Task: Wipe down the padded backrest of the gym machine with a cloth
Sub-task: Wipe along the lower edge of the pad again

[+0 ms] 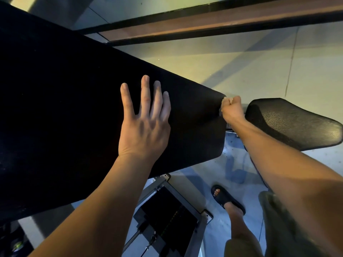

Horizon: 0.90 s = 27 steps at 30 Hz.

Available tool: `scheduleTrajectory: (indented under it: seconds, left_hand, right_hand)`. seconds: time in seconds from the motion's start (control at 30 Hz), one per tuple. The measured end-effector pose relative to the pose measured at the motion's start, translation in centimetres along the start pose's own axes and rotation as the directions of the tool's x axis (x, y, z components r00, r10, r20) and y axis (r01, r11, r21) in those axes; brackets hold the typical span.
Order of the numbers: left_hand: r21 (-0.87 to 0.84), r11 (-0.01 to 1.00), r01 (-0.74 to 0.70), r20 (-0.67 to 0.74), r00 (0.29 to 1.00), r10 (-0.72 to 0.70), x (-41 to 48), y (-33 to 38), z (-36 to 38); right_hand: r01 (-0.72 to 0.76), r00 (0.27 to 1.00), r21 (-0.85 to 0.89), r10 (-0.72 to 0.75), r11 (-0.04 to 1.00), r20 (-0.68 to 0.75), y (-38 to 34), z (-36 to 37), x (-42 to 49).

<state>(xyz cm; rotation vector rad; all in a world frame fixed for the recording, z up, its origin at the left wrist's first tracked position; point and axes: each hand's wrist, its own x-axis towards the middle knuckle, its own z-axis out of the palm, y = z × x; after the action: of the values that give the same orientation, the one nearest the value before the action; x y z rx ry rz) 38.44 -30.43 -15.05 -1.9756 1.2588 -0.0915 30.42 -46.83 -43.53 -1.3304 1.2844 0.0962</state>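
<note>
The black padded backrest [74,108] slanted across our view, its lower end just beside the seat pad [289,123]. We laid our left hand [144,123] flat on it, fingers spread, likely to steady it. Our right hand [232,108] was fisted round a pale cloth [224,99] at the backrest's bottom corner, seemingly wiping that edge.

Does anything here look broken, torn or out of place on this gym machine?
Nothing stands out. The black backrest and the seat pad show no tears or spills. The left hand lies flat on the backrest; the right hand grips a pale cloth, mostly hidden, at its corner.
</note>
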Motion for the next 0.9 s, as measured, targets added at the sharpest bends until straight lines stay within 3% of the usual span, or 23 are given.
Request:
scheduleTrajectory:
  seconds: [0.1, 0.2, 0.23, 0.27, 0.3, 0.33, 0.4, 0.47, 0.5, 0.57, 0.67, 0.73, 0.8, 0.83, 0.9]
  left_hand:
    - [-0.003, 1.0, 0.0, 0.006, 1.0, 0.0, 0.1, 0.1, -0.1]
    - [-0.013, 1.0, -0.007, 0.011, 1.0, 0.008, 0.1, 0.0, -0.1]
    - [-0.019, 1.0, -0.01, 0.014, 1.0, 0.01, 0.1, -0.1, -0.1]
    - [-0.021, 1.0, -0.009, 0.016, 1.0, 0.009, 0.0, -0.1, -0.1]
    - [-0.019, 1.0, -0.005, 0.015, 1.0, 0.006, 0.0, -0.1, -0.1]
    - [-0.017, 1.0, -0.004, 0.012, 1.0, 0.004, -0.1, 0.0, 0.0]
    - [-0.027, 1.0, -0.005, 0.002, 1.0, 0.005, 0.0, 0.1, 0.2]
    - [-0.04, 0.999, -0.006, -0.007, 1.0, 0.006, 0.1, 0.2, 0.1]
    - [-0.043, 0.999, -0.003, -0.011, 1.0, 0.003, 0.2, 0.3, 0.2]
    - [-0.04, 0.999, 0.002, -0.012, 1.0, -0.002, 0.3, 0.4, 0.2]
    - [-0.025, 1.0, 0.002, -0.01, 1.0, -0.003, 0.3, 0.6, 0.3]
    - [-0.004, 1.0, 0.007, -0.006, 1.0, -0.007, 0.3, 0.7, 0.5]
    - [0.004, 1.0, 0.006, 0.004, 1.0, -0.006, 0.4, 0.6, 0.4]
    - [0.004, 1.0, 0.005, 0.011, 1.0, -0.005, 0.4, 0.6, 0.3]
    - [0.007, 1.0, 0.013, 0.018, 1.0, -0.013, 0.3, 0.6, 0.4]
  right_hand:
    - [0.297, 0.955, -0.004, -0.297, 0.955, 0.004, -6.0, 0.5, -4.6]
    - [0.691, 0.723, -0.053, -0.687, 0.721, 0.078, -10.4, 1.1, -9.7]
    - [0.757, 0.653, -0.057, -0.755, 0.651, 0.055, -10.3, 1.5, -10.0]
    - [0.776, 0.627, -0.089, -0.779, 0.624, 0.008, -9.6, 1.8, -9.6]
    - [0.738, 0.664, -0.131, -0.747, 0.662, -0.04, -8.3, 2.0, -8.4]
    - [0.643, 0.751, -0.147, -0.657, 0.752, -0.073, -6.4, 2.2, -6.6]
    - [0.297, 0.946, -0.113, -0.308, 0.948, -0.1, -1.9, 1.7, -3.4]
    - [-0.079, 0.994, -0.079, 0.073, 0.994, -0.076, 2.3, 1.2, -1.8]
    - [-0.172, 0.984, -0.073, 0.168, 0.982, -0.06, 3.6, 1.1, -1.6]
    - [-0.143, 0.987, -0.01, 0.142, 0.99, -0.075, 4.0, 1.5, -2.2]
    - [0.149, 0.986, -0.021, -0.15, 0.989, -0.07, 0.1, 2.1, -6.4]
    - [0.464, 0.886, -0.016, -0.463, 0.886, 0.03, -2.5, 2.2, -10.6]
    - [0.649, 0.758, -0.069, -0.637, 0.758, 0.141, -2.8, 2.1, -13.1]
    - [0.614, 0.786, -0.077, -0.601, 0.785, 0.141, -1.9, 2.1, -12.9]
    - [0.316, 0.948, -0.075, -0.311, 0.946, 0.074, 0.3, 1.8, -10.5]
